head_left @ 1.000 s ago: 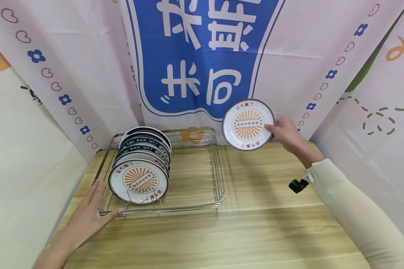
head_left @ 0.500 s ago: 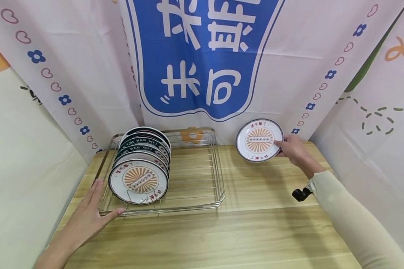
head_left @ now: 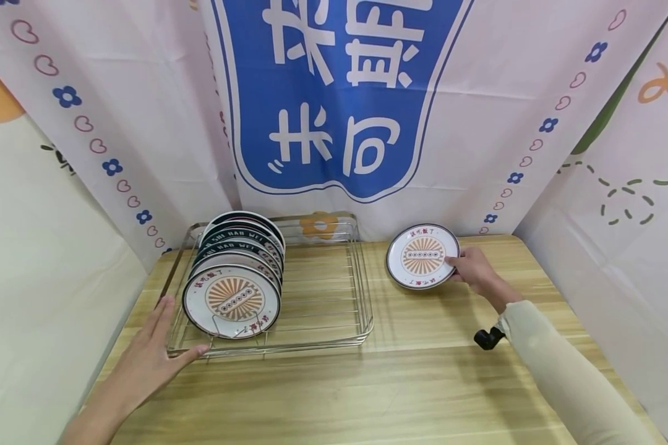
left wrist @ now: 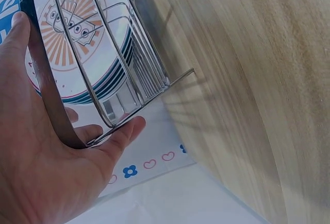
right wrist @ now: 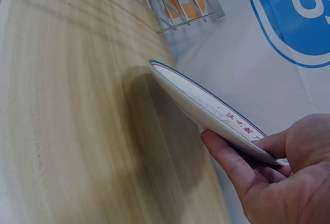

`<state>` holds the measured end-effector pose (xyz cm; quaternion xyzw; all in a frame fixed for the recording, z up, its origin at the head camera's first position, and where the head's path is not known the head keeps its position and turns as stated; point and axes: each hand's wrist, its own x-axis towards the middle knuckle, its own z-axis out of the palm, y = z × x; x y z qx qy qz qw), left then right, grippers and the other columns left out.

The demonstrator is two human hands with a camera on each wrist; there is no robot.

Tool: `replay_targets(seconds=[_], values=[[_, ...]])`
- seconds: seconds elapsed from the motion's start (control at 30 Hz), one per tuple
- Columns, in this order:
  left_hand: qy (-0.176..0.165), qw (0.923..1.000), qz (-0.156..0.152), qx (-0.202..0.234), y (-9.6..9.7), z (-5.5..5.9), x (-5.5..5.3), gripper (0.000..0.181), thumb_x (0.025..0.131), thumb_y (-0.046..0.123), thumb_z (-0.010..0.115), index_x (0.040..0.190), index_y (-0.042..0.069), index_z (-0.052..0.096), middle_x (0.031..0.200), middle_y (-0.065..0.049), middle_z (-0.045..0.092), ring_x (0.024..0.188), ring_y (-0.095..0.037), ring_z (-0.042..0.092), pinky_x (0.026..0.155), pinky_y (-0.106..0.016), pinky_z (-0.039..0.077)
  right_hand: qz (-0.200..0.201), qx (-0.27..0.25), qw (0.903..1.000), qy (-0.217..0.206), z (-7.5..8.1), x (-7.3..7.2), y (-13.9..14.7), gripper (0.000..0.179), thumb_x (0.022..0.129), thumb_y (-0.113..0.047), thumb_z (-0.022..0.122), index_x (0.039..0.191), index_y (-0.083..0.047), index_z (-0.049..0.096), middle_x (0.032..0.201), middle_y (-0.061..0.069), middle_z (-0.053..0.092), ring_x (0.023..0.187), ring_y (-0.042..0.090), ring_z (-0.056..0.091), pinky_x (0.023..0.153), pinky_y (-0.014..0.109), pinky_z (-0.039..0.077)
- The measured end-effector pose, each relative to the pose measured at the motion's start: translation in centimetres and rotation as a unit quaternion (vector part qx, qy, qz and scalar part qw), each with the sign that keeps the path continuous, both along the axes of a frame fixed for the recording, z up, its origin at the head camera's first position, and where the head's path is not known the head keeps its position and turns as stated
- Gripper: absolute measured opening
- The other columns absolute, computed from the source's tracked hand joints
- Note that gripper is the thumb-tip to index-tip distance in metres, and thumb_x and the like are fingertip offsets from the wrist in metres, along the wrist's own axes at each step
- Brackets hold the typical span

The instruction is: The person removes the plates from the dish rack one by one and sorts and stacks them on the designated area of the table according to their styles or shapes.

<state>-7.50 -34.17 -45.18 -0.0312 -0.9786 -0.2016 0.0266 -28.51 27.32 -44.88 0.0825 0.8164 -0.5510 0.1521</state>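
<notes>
My right hand (head_left: 475,269) pinches the edge of a white plate (head_left: 414,258) with a dark rim, an orange sunburst and red characters. The thumb (right wrist: 273,144) lies on its face and fingers are beneath. The plate is held tilted over the table, right of the wire dish rack (head_left: 325,346); its shadow shows below in the right wrist view. My left hand (head_left: 147,355) holds the rack's front left corner, with the thumb along the front and fingers at the side rail. In the rack, several plates (head_left: 231,301) stand in a leaning row on the left.
The wooden table (head_left: 334,395) extends in front of the rack and to its right. Behind hangs a white cloth with a blue sign (head_left: 334,148). Patterned cloth walls close in the left and right sides. A black device (head_left: 488,338) sits at the right wrist.
The right hand has lowered the plate from in front of the back cloth toward the table, first drifting right, then slightly back left. The left hand stays at the rack corner.
</notes>
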Motion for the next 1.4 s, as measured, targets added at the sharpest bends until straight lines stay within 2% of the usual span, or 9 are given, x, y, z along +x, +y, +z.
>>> replay_targets(seconds=[0.2, 0.5, 0.67, 1.07, 1.4], values=[[0.005, 1.0, 0.0, -0.003, 0.0, 0.0, -0.1, 0.121, 0.094, 0.058, 0.074, 0.17, 0.006, -0.003, 0.174, -0.03, 0.0, 0.145, -0.07, 0.021, 0.108, -0.084, 0.026, 0.001, -0.009, 0.9999, -0.006, -1.0, -0.1, -0.2, 0.038, 0.112, -0.008, 0.048, 0.137, 0.02, 0.05, 0.089, 0.006, 0.071, 0.072, 0.009, 0.068, 0.077, 0.03, 0.064], [0.003, 0.9999, -0.004, -0.01, 0.0, 0.2, -0.4, 0.12, 0.094, 0.059, 0.074, 0.17, 0.005, -0.002, 0.174, -0.029, -0.001, 0.143, -0.072, 0.024, 0.108, -0.084, 0.027, -0.018, -0.039, 0.9986, -0.032, -2.1, -0.1, -0.9, 0.04, 0.112, -0.006, 0.048, 0.141, 0.021, 0.044, 0.098, 0.013, 0.07, 0.077, 0.012, 0.072, 0.084, 0.031, 0.065], [0.009, 0.9999, -0.004, -0.014, 0.0, 0.1, -0.2, 0.121, 0.093, 0.059, 0.075, 0.17, 0.003, 0.001, 0.173, -0.032, 0.004, 0.141, -0.071, 0.028, 0.107, -0.083, 0.03, -0.032, -0.043, 0.9974, -0.048, -3.0, -0.1, -1.3, 0.037, 0.111, -0.006, 0.049, 0.139, 0.019, 0.046, 0.094, 0.01, 0.069, 0.073, 0.011, 0.071, 0.084, 0.031, 0.065], [0.007, 0.9997, -0.002, -0.022, 0.1, 0.2, -0.2, 0.12, 0.093, 0.061, 0.074, 0.17, 0.005, 0.002, 0.174, -0.03, 0.005, 0.139, -0.071, 0.032, 0.105, -0.083, 0.032, -0.045, -0.028, 0.9978, -0.041, -4.3, -0.1, -2.3, 0.031, 0.109, -0.004, 0.056, 0.13, 0.018, 0.054, 0.086, 0.012, 0.07, 0.068, 0.015, 0.073, 0.078, 0.033, 0.066], [0.014, 0.9995, -0.001, -0.028, -0.1, 0.0, -0.3, 0.12, 0.093, 0.061, 0.074, 0.17, 0.002, 0.005, 0.173, -0.032, 0.008, 0.137, -0.072, 0.034, 0.105, -0.082, 0.034, -0.054, -0.031, 0.9972, -0.042, -4.3, 0.4, -3.0, 0.041, 0.108, -0.001, 0.054, 0.143, 0.02, 0.046, 0.09, 0.014, 0.066, 0.066, 0.015, 0.07, 0.076, 0.033, 0.066]])
